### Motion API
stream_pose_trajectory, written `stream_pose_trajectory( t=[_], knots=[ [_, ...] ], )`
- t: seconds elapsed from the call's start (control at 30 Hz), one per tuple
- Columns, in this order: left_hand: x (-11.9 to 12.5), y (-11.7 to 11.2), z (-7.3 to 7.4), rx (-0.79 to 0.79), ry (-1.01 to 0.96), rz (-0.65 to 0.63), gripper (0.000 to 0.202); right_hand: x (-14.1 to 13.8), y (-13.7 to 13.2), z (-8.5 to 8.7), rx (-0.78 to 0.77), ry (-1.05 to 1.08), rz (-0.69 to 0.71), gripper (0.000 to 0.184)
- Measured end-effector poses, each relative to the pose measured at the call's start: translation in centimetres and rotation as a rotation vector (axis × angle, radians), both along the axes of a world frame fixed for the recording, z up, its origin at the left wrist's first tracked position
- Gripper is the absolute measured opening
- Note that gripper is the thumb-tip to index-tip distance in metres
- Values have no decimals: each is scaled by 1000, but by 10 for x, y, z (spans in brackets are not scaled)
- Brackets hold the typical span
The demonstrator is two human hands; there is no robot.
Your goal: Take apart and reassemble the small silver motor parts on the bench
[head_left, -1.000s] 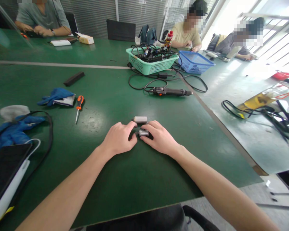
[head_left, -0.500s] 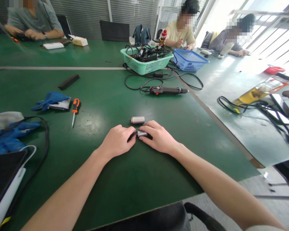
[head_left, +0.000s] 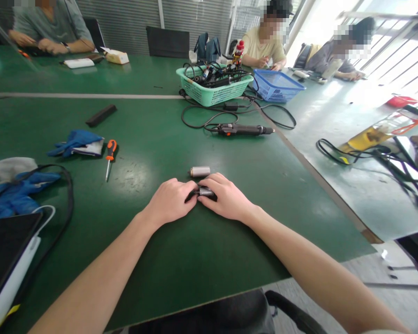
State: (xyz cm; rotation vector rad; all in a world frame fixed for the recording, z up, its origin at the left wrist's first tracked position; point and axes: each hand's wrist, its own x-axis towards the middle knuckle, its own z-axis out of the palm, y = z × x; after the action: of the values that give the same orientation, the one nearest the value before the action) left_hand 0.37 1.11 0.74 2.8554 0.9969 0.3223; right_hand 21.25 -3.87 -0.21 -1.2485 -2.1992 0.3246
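Both my hands rest on the green table (head_left: pixel 202 260), fingertips meeting over a small dark metal cylinder part (head_left: pixel 205 191). My right hand (head_left: pixel 226 199) is curled round that part. My left hand (head_left: pixel 170 202) is closed too, its thumb and fingers pinching the part's left end. Just beyond my fingers, a second silver cylinder (head_left: pixel 199 171) lies loose on the table, untouched.
An orange-handled screwdriver (head_left: pixel 109 155) and blue gloves (head_left: pixel 75 141) lie to the left, a black cable (head_left: pixel 64 195) and a tablet (head_left: pixel 7 250) nearer me. An electric screwdriver (head_left: pixel 244 130), a teal basket (head_left: pixel 214 90) and a blue basket (head_left: pixel 277 86) sit farther back. Other people sit at the far side.
My hands have drawn slightly closer together on the dark part; the left fingers now touch its end. The silver cylinder has not moved.
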Motion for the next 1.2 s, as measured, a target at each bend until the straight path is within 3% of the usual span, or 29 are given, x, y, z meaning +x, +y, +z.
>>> stream_pose_trajectory(
  t=[1.2],
  knots=[
    [0,-1,-3,40,9,7,17,1,0,-2,-20,24,22,20]
  ],
)
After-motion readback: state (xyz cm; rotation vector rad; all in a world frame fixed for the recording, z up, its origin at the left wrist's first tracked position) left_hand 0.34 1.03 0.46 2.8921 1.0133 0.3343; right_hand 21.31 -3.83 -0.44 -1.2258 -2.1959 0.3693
